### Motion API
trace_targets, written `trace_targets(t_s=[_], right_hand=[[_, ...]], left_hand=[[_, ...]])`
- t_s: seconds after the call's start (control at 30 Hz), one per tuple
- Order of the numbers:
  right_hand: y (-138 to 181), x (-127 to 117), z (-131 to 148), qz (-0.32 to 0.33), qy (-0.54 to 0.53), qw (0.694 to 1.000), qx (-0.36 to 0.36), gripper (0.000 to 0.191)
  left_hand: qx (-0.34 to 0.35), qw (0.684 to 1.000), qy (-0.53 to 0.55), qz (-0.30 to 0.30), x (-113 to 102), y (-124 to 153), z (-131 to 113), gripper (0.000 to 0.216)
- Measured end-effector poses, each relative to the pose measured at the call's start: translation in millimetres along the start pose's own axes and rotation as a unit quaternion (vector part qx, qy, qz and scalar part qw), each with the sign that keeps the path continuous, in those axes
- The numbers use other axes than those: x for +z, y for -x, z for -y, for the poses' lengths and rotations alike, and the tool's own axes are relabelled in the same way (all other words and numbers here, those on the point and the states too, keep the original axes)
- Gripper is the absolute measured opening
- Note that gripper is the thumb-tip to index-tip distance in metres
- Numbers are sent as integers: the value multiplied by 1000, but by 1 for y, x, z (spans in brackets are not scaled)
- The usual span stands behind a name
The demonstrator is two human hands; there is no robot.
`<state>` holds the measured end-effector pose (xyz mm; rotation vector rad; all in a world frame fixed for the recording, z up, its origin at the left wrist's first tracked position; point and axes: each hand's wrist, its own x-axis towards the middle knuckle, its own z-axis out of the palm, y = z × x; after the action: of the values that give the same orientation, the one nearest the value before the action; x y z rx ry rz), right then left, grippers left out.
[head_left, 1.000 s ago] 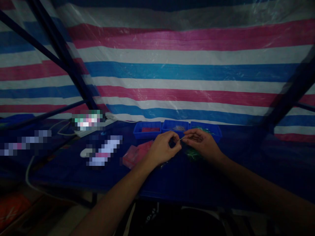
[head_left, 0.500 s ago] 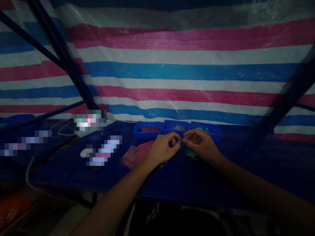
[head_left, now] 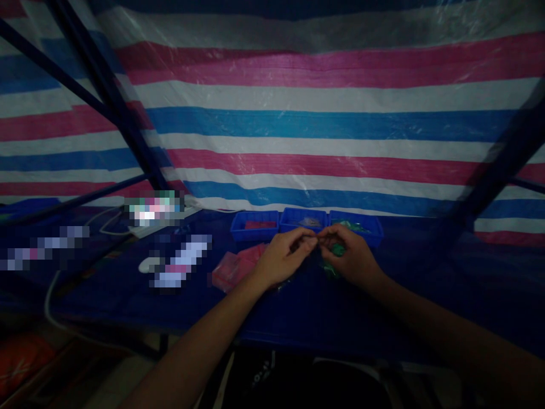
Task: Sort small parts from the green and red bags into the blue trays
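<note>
My left hand (head_left: 286, 254) and my right hand (head_left: 349, 250) meet fingertip to fingertip above the blue table. Both are closed in a pinch. Whatever lies between the fingertips is too small and dark to name. Beneath my right hand lies a bunch of shiny green pieces (head_left: 331, 269), partly covered by its fingers. Pink plastic packets (head_left: 233, 269) lie left of my left hand, close to its wrist. Just beyond the hands stand three blue trays in a row: the left tray (head_left: 254, 233) holds pink pieces, the middle tray (head_left: 298, 227) pale small items, the right tray (head_left: 374, 232) green pieces.
On the left of the table (head_left: 128, 301) are a white rounded object (head_left: 150, 264), a blurred-out flat item (head_left: 183, 262) and a white power strip (head_left: 166, 221) with cables. Blue metal posts (head_left: 106, 102) slant at both sides, before a striped plastic sheet (head_left: 323, 125).
The fingertips of both hands have come closer together and curl more. My right hand has tilted slightly, showing more of the green pieces. The trays and packets have stayed put.
</note>
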<state>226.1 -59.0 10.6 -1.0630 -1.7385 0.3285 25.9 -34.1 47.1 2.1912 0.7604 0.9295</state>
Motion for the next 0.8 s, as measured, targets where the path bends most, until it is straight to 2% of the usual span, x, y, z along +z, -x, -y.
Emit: trace_targets(t_s=[0.1, 0.27, 0.37, 0.47, 0.6, 0.8], right_hand=[[1, -1, 5, 13, 29, 999, -30, 22], [1, -2, 8, 36, 70, 994, -76, 29], [0, -3, 8, 8, 81, 992, -94, 27], [-1, -4, 7, -33, 100, 989, -100, 21], [-1, -4, 5, -18, 83, 993, -83, 24], [-1, -3, 2, 8, 13, 1000, 3, 23]], left_hand=[[1, 1000, 22, -16, 0, -1, 1, 29], [-21, 999, 2, -49, 1, -4, 18, 14], [-27, 997, -26, -62, 1, -5, 24, 19], [-14, 998, -40, -48, 1, -4, 19, 18], [2, 999, -45, -29, 2, -3, 11, 20], [-7, 998, -46, -49, 2, -3, 16, 19]])
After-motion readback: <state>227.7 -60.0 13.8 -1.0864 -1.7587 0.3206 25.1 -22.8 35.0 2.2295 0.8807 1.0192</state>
